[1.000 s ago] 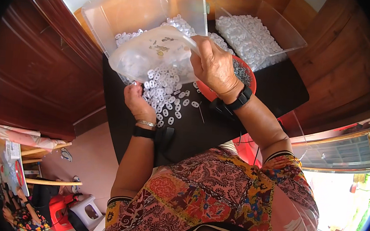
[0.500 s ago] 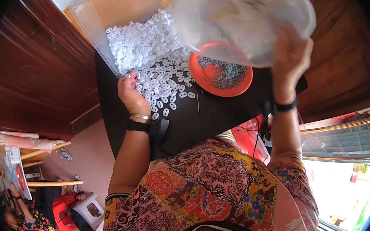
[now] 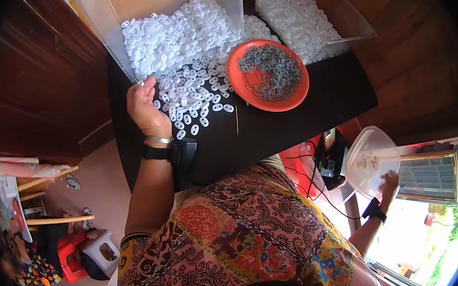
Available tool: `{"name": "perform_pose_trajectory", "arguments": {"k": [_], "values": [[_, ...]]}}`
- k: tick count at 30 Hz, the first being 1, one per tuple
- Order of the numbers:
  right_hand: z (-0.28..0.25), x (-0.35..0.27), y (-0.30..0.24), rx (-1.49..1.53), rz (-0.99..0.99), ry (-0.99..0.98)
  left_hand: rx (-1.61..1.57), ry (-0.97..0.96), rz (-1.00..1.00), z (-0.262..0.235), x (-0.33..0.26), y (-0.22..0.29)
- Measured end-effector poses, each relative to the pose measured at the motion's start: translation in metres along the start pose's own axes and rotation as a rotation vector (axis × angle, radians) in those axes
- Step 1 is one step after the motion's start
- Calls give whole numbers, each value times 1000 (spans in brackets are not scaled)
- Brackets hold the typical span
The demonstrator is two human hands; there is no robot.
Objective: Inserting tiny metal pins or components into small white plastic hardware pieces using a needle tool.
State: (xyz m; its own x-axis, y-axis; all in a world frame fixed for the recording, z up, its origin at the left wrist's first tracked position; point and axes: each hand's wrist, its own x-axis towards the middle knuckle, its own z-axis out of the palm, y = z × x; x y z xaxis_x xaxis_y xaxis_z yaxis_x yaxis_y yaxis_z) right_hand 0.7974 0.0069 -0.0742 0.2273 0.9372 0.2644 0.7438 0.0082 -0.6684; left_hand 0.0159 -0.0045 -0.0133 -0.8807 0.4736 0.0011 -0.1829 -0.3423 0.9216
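White two-hole plastic pieces (image 3: 184, 95) lie, axes mixed, just right of the nearer left hand (image 3: 148, 110), its finger closure unclear; the right hand (image 3: 388, 186) clamps a translucent tub (image 3: 370, 156).

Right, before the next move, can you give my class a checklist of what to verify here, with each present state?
1. Right hand has hold of the clear tub: ok.
2. Tub apart from the dark table: ok.
3. Grey pieces heaped on the red plate: ok.
4. White pieces all inside the clear box: not ok, many lie on the table.
5. Thin stick off the table: not ok.
6. Left hand grips a white piece: cannot tell.
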Motion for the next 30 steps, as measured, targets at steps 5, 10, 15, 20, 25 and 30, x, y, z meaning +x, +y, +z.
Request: {"name": "perform_pose_trajectory", "arguments": {"k": [5,10,15,20,25,30], "values": [[38,-23,31,44,344,62,-12,10,18,4,-3,2],[62,-18,22,-470,323,61,-20,-27,20,7,-8,14],[64,4,-57,-747,453,-222,-86,-46,21,-1,-11,23],[60,35,-202,-593,93,3,-199,-193,-36,19,-25,60],[127,33,-379,-4,-345,-69,-165,-412,-148,25,-30,70],[218,11,-496,276,-869,-649,-150,-290,-131,7,-12,45]]}}
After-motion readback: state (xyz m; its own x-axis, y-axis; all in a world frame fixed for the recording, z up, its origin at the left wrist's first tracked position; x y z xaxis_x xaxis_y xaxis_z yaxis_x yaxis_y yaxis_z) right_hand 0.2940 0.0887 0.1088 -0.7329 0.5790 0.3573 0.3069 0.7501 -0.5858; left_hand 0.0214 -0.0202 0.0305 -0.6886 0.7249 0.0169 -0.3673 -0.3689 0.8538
